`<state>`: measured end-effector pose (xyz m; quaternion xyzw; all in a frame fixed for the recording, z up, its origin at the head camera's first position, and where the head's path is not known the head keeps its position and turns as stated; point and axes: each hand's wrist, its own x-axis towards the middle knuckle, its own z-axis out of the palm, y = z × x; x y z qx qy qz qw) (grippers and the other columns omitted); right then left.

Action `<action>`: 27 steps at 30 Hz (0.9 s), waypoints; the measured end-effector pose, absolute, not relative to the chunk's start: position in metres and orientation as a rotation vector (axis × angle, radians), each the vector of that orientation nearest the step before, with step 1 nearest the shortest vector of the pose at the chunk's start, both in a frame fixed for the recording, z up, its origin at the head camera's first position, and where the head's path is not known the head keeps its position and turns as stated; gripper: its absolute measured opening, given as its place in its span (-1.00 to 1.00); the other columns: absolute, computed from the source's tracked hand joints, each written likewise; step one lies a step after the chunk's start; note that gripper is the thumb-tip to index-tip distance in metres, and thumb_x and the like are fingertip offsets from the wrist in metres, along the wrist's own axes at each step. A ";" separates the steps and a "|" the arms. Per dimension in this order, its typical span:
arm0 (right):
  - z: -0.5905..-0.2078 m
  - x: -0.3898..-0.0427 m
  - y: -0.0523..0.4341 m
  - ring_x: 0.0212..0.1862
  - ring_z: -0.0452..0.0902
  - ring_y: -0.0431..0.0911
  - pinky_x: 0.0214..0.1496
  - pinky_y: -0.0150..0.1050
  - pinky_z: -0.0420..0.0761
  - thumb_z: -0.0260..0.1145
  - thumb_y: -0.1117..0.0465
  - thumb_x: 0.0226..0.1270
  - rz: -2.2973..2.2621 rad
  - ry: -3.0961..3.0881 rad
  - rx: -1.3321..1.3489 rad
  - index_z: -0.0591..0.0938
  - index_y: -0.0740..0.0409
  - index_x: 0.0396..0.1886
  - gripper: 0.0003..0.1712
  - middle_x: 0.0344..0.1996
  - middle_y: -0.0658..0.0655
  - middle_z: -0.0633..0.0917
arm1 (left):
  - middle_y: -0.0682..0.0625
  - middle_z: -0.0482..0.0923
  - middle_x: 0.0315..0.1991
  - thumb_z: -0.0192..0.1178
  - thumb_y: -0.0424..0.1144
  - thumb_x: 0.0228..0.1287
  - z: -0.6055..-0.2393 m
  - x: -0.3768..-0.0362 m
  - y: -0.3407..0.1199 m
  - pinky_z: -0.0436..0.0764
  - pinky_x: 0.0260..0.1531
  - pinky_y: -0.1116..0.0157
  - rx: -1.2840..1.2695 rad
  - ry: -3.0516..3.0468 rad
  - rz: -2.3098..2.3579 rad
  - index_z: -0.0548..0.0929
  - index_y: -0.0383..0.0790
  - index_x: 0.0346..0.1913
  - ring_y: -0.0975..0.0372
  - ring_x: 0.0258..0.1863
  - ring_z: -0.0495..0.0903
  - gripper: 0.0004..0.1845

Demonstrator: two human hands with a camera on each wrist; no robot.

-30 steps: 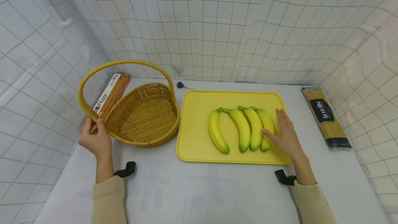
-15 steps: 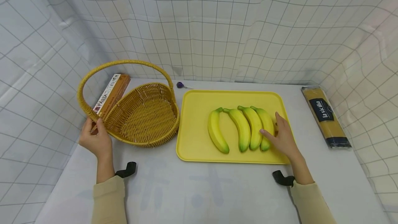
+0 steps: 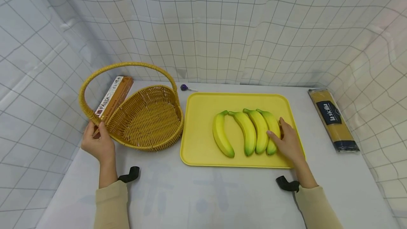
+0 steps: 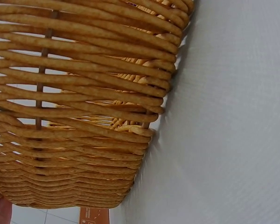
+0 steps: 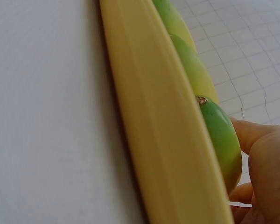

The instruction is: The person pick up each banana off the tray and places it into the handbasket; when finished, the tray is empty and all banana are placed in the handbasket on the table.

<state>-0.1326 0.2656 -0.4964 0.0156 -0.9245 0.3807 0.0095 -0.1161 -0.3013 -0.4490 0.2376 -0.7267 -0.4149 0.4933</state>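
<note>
A woven wicker basket (image 3: 152, 147) with a tall hoop handle (image 3: 127, 64) sits at the left of the table, tilted up on its left side. My left hand (image 3: 96, 134) grips its rim where the handle joins. The left wrist view is filled by the basket's wall (image 4: 84, 93). Several yellow-green bananas lie side by side on a yellow tray (image 3: 203, 116). My right hand (image 3: 283, 136) curls round the rightmost banana (image 3: 272, 123), thumb on top. In the right wrist view the tray's rim (image 5: 163, 130), that banana's green end (image 5: 219, 135) and my right hand (image 5: 266, 163) show.
A brown pasta box (image 3: 112, 96) lies behind the basket at the far left. A dark spaghetti pack (image 3: 332, 119) lies at the table's right edge. A small purple lollipop (image 3: 184, 87) sits near the back. Gridded white cloth walls surround the table.
My right hand went from lying flat beside the bananas to curling its fingers round the rightmost banana. The left hand and the basket have barely moved.
</note>
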 end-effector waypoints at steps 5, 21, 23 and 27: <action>-0.502 -0.133 0.263 0.46 -0.06 0.41 0.42 0.33 0.01 0.16 -0.01 0.45 1.229 -2.854 0.056 -0.03 0.40 0.52 -0.08 0.44 0.51 0.15 | 0.35 0.64 -0.26 0.15 -0.22 0.33 -0.451 -0.116 -0.303 0.45 -0.32 0.65 0.533 -1.760 -1.001 0.76 -0.29 -0.09 0.64 -0.28 0.50 -0.73; -0.501 -0.133 0.255 0.43 0.07 0.39 0.41 0.28 0.14 0.13 0.07 0.47 1.238 -2.803 -0.047 0.11 0.41 0.49 -0.21 0.40 0.50 0.25 | -0.16 0.71 -0.17 0.14 -0.34 0.31 -0.448 -0.118 -0.299 0.43 -0.33 0.68 0.605 -1.738 -0.984 0.75 -0.36 -0.10 0.64 -0.29 0.46 -0.76; -0.501 -0.132 0.254 0.42 0.10 0.37 0.41 0.26 0.17 0.12 0.06 0.47 1.252 -2.796 -0.084 0.11 0.40 0.49 -0.22 0.40 0.49 0.26 | -0.12 0.70 -0.17 0.15 -0.33 0.32 -0.448 -0.118 -0.299 0.43 -0.32 0.68 0.601 -1.742 -0.986 0.75 -0.35 -0.10 0.63 -0.28 0.46 -0.76; -0.500 -0.130 0.252 0.37 0.22 0.32 0.36 0.21 0.28 0.14 0.07 0.46 1.289 -2.769 -0.161 0.13 0.37 0.49 -0.23 0.38 0.48 0.30 | -0.06 0.70 -0.17 0.16 -0.27 0.34 -0.450 -0.117 -0.301 0.44 -0.32 0.65 0.578 -1.755 -0.996 0.76 -0.28 -0.08 0.61 -0.26 0.48 -0.75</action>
